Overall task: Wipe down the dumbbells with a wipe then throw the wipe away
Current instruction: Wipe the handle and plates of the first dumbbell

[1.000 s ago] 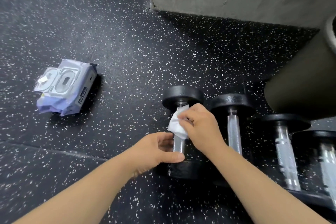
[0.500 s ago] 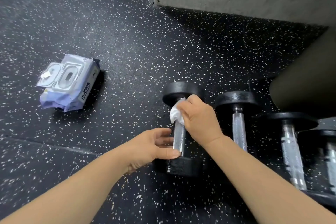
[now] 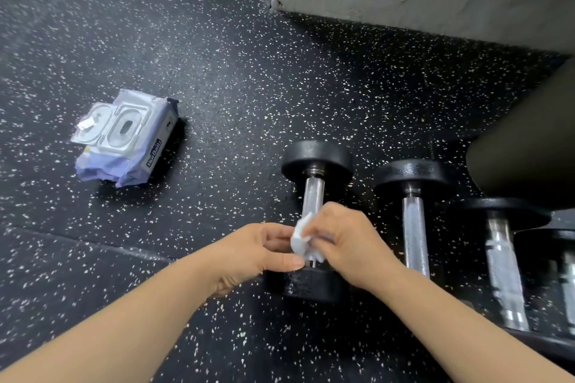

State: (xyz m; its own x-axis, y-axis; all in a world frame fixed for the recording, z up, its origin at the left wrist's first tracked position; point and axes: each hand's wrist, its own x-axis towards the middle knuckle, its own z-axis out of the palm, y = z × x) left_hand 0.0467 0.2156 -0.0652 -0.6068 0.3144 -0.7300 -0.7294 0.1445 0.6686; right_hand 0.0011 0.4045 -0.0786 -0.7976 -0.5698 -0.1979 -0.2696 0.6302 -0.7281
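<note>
Wipe (image 3: 300, 238) pinched by right hand (image 3: 351, 246) against dumbbell (image 3: 314, 196) that left hand (image 3: 258, 255) grips.

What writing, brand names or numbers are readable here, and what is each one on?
Wipes pack: a dark brand word on its white side label, too blurred to read.
Dumbbells: no legible numbers or marks.
Wipe: blank.

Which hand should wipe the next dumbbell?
Probably the right hand: it pinches the wipe and is nearer the next dumbbell. The left hand grips the first dumbbell, farther off.
</note>
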